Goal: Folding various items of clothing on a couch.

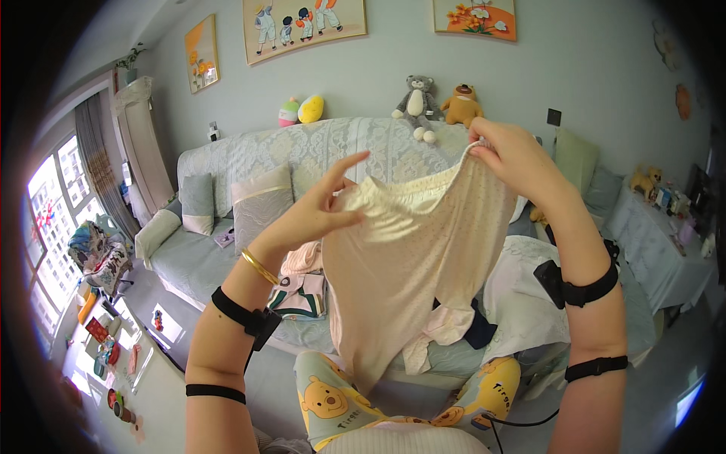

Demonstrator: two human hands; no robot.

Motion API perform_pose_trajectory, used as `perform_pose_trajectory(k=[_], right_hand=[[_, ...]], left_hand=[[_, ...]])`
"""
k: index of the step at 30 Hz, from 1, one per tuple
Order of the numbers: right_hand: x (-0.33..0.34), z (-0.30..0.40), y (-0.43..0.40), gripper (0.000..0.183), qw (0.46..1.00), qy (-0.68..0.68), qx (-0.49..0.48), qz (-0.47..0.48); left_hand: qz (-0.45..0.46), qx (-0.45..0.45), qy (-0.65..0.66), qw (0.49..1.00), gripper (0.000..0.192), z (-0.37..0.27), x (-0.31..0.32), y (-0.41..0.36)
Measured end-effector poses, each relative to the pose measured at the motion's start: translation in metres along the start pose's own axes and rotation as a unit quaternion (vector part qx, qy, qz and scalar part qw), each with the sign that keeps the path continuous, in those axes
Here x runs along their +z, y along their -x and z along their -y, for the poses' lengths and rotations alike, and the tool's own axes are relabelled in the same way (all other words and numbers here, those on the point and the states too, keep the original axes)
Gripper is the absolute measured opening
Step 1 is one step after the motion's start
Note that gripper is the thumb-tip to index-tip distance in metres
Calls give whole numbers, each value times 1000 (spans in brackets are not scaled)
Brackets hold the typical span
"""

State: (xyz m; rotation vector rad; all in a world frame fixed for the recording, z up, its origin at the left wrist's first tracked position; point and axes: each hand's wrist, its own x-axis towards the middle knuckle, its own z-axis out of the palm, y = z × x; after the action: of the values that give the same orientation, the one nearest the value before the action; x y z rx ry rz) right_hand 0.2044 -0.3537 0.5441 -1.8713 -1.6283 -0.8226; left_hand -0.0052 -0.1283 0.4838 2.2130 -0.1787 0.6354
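A pair of pale, finely dotted pants (397, 272) with an elastic waistband hangs in the air before me, legs downward. My right hand (505, 156) pinches one end of the waistband between thumb and fingers. At the other end is my left hand (317, 210), its thumb and index finger spread wide beside the blurred cloth. Whether its remaining fingers grip the waistband is hidden. Behind the pants, folded clothes (298, 295) with dark green trim lie on the sofa seat. A white lace-edged cloth (524, 295) and a dark navy garment (481, 329) are on the right.
The sofa (187, 255) stands across in front, with cushions (264, 204) and plush bears (420, 105) on its back. To the left is a low table (153, 397) holding small items. A cloth-covered side table (652, 238) stands right. A black cable (524, 423) runs near my leg.
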Motion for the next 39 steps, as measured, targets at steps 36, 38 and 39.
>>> perform_pose_trajectory(k=[36, 38, 39], right_hand=[[65, -28, -15, 21, 975, -101, 33, 197], [82, -26, -15, 22, 972, -113, 24, 204], [88, -24, -15, 24, 973, -96, 46, 206]], left_hand=[[-152, -42, -22, 987, 24, 16, -28, -51], [-146, -16, -43, 988, 24, 21, -30, -53], [-146, -22, -43, 988, 24, 24, -31, -52]])
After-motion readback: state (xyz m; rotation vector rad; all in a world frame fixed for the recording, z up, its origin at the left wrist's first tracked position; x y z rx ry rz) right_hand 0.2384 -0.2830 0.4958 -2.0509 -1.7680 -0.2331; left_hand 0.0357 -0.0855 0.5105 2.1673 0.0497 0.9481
